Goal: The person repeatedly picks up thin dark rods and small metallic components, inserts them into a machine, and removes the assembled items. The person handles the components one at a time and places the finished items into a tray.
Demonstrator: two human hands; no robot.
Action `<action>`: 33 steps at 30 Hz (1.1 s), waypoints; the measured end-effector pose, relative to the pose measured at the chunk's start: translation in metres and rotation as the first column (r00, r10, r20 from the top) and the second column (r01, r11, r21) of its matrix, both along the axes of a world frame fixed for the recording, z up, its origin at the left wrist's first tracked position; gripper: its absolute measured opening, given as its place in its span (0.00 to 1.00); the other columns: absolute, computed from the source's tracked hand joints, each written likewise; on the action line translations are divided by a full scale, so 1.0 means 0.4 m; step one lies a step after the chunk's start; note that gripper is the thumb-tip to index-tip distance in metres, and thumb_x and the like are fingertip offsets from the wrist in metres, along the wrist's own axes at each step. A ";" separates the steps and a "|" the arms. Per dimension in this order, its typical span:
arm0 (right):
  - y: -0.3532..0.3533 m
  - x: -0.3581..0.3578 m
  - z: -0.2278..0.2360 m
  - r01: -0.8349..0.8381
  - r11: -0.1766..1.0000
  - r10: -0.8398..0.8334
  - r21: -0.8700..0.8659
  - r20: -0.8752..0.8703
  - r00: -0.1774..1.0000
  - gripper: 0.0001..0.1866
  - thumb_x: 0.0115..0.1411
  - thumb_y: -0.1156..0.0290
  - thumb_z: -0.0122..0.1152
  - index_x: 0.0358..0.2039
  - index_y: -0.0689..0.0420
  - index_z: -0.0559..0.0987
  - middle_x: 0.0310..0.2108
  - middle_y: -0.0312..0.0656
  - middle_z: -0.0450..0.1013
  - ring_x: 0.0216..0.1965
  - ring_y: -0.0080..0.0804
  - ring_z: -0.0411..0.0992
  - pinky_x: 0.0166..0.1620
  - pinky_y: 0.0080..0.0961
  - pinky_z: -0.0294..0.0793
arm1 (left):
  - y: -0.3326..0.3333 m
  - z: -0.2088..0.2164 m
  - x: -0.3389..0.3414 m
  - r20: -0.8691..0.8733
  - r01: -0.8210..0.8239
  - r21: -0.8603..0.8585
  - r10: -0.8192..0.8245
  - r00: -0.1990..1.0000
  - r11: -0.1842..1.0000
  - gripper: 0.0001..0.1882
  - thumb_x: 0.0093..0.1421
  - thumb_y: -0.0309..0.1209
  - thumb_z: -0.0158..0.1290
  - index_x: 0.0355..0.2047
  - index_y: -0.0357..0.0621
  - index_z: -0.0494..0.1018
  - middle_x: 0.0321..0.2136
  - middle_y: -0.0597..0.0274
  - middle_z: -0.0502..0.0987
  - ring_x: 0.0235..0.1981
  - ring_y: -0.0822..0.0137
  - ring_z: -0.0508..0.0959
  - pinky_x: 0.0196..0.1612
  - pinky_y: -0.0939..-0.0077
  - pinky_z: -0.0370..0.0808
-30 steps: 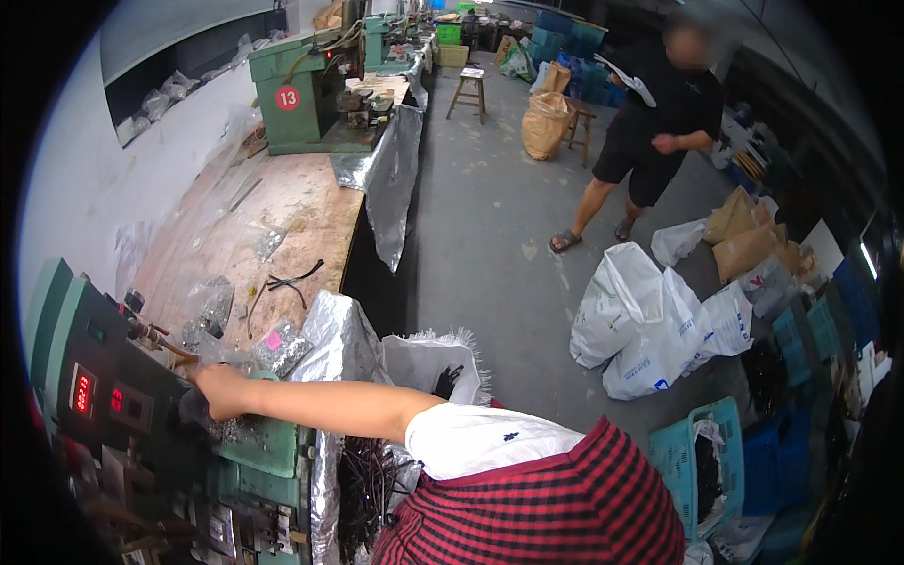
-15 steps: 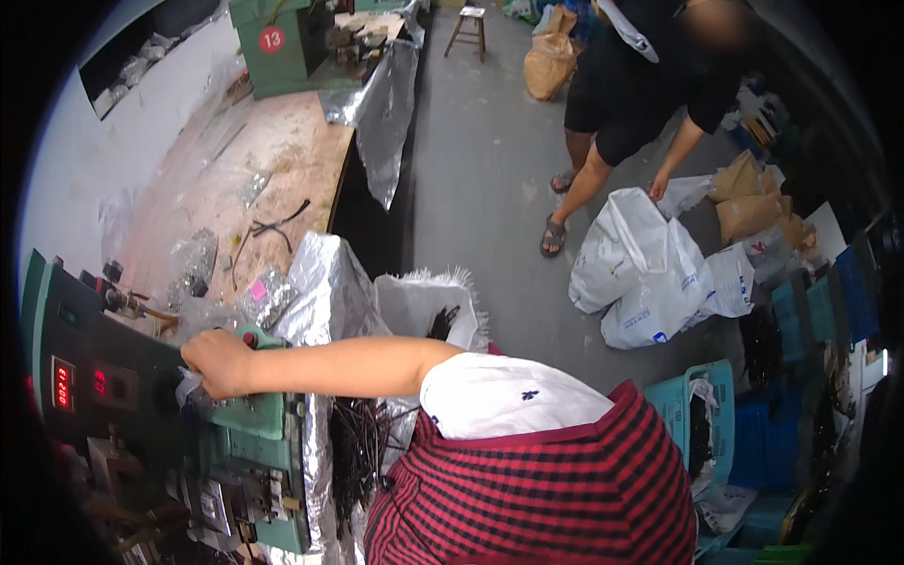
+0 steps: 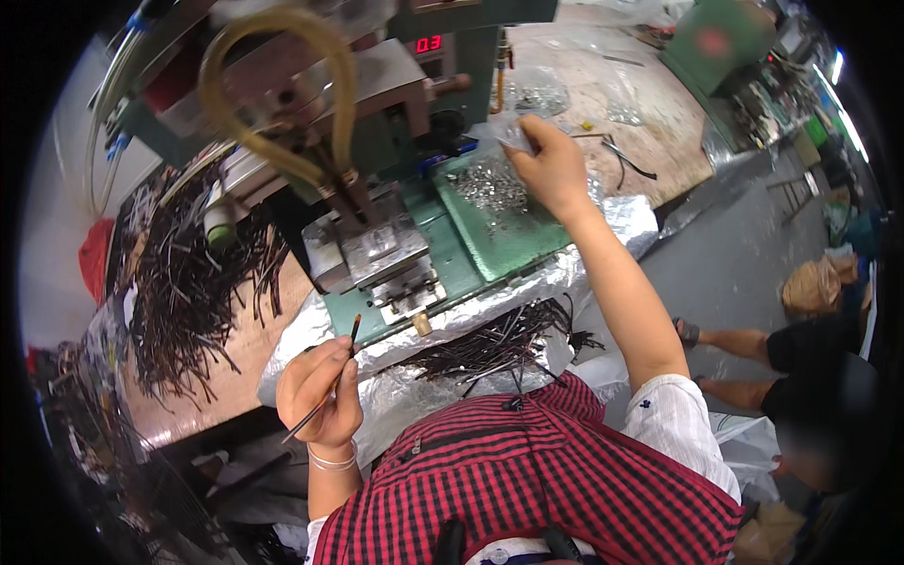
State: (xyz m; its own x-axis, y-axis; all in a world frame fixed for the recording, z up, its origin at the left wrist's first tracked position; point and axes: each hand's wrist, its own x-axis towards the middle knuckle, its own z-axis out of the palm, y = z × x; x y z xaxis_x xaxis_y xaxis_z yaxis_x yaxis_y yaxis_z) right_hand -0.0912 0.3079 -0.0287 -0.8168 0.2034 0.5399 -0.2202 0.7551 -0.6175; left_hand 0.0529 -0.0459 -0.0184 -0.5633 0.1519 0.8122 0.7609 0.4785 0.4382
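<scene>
My left hand (image 3: 320,391) pinches a thin dark wire (image 3: 356,326) near its upper end, where the tip looks orange. That tip points up near the metal fixture (image 3: 384,252) of a green press machine. Over a green tray (image 3: 504,252), my right hand (image 3: 557,171) is closed on a clear plastic bag (image 3: 504,134). Many small shiny metal pieces (image 3: 490,186) lie heaped in the tray, just beside the right hand. A brass-coloured knob (image 3: 421,324) sticks out of the fixture's front, right of the wire.
A pile of dark wires (image 3: 193,282) covers the bench at left. More wires (image 3: 499,344) lie on foil-like sheeting in front of the machine. A looped yellowish hose (image 3: 212,80) hangs over the fixture. At right, another person's legs (image 3: 730,344) show on the floor.
The view has swung left to face the machine. My left hand with the wire has come into view. The right hand still holds the clear bag, and the metal pieces now show in the tray.
</scene>
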 end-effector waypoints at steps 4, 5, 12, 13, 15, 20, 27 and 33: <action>0.009 -0.008 -0.016 -0.039 0.999 0.038 0.033 0.025 0.999 0.12 0.56 0.67 0.67 0.40 0.54 0.80 0.33 0.49 0.79 0.36 0.53 0.78 0.39 0.44 0.75 | 0.012 0.007 -0.001 0.011 -0.008 -0.020 0.009 1.000 1.000 0.14 0.54 0.17 0.66 0.40 0.39 0.77 0.33 0.50 0.85 0.28 0.60 0.84 0.31 0.74 0.79; 0.006 -0.006 -0.013 -0.035 0.999 0.035 0.017 0.020 0.999 0.12 0.55 0.68 0.67 0.40 0.55 0.80 0.33 0.49 0.79 0.36 0.53 0.78 0.39 0.44 0.76 | 0.014 0.006 0.000 0.016 -0.007 -0.022 0.007 1.000 1.000 0.14 0.54 0.17 0.66 0.40 0.40 0.77 0.33 0.50 0.85 0.27 0.61 0.84 0.31 0.74 0.79; 0.021 -0.010 -0.022 -0.060 0.984 0.094 0.166 -0.202 0.975 0.13 0.50 0.77 0.65 0.38 0.55 0.81 0.33 0.45 0.78 0.37 0.51 0.77 0.40 0.43 0.76 | 0.012 0.006 -0.003 0.019 0.003 -0.043 -0.002 1.000 0.999 0.15 0.53 0.18 0.67 0.40 0.41 0.77 0.33 0.52 0.85 0.26 0.61 0.84 0.30 0.74 0.78; 0.021 -0.010 -0.017 -0.069 0.978 0.109 0.196 -0.198 0.974 0.13 0.49 0.77 0.65 0.38 0.55 0.81 0.33 0.44 0.77 0.38 0.51 0.77 0.40 0.42 0.76 | 0.012 0.007 -0.002 0.021 0.004 -0.042 -0.003 1.000 0.999 0.15 0.53 0.18 0.67 0.40 0.41 0.78 0.33 0.52 0.85 0.26 0.61 0.84 0.30 0.74 0.78; 0.020 -0.012 0.001 -0.086 0.962 0.139 0.261 -0.191 0.972 0.13 0.49 0.77 0.65 0.37 0.55 0.81 0.34 0.44 0.77 0.39 0.51 0.76 0.41 0.42 0.76 | 0.016 0.006 -0.003 0.021 0.017 -0.038 -0.016 1.000 0.999 0.15 0.52 0.18 0.67 0.40 0.41 0.78 0.33 0.52 0.85 0.27 0.61 0.84 0.31 0.73 0.78; 0.027 -0.025 0.017 -0.072 0.953 0.138 0.296 -0.211 0.968 0.14 0.49 0.76 0.65 0.39 0.54 0.81 0.35 0.43 0.77 0.40 0.51 0.77 0.42 0.42 0.77 | 0.027 0.001 -0.002 0.022 0.046 -0.035 -0.045 0.999 0.998 0.16 0.51 0.18 0.68 0.39 0.41 0.78 0.33 0.52 0.85 0.30 0.59 0.86 0.32 0.73 0.79; 0.031 -0.024 0.006 -0.049 0.960 0.114 0.276 -0.224 0.968 0.15 0.49 0.75 0.66 0.40 0.54 0.82 0.37 0.44 0.78 0.41 0.50 0.77 0.43 0.42 0.77 | 0.023 0.002 -0.001 0.034 0.040 -0.066 -0.037 0.999 0.997 0.15 0.51 0.19 0.69 0.39 0.42 0.79 0.33 0.54 0.85 0.30 0.60 0.86 0.32 0.73 0.79; 0.043 -0.030 -0.018 -0.036 0.973 0.079 0.229 -0.183 0.980 0.11 0.54 0.71 0.67 0.39 0.55 0.82 0.35 0.44 0.80 0.38 0.47 0.79 0.42 0.37 0.77 | 0.028 0.001 -0.005 0.029 0.058 -0.063 -0.056 0.998 0.996 0.15 0.52 0.20 0.69 0.39 0.42 0.79 0.33 0.54 0.85 0.29 0.60 0.85 0.30 0.73 0.78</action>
State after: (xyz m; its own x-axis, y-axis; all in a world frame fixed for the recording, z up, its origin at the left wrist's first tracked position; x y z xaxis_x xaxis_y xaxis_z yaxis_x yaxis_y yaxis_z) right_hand -0.1034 0.3250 -0.0360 -0.7015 0.0154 0.7125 -0.3644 0.8514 -0.3772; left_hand 0.0509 -0.0346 -0.0179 -0.5741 0.2351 0.7843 0.7759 0.4623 0.4293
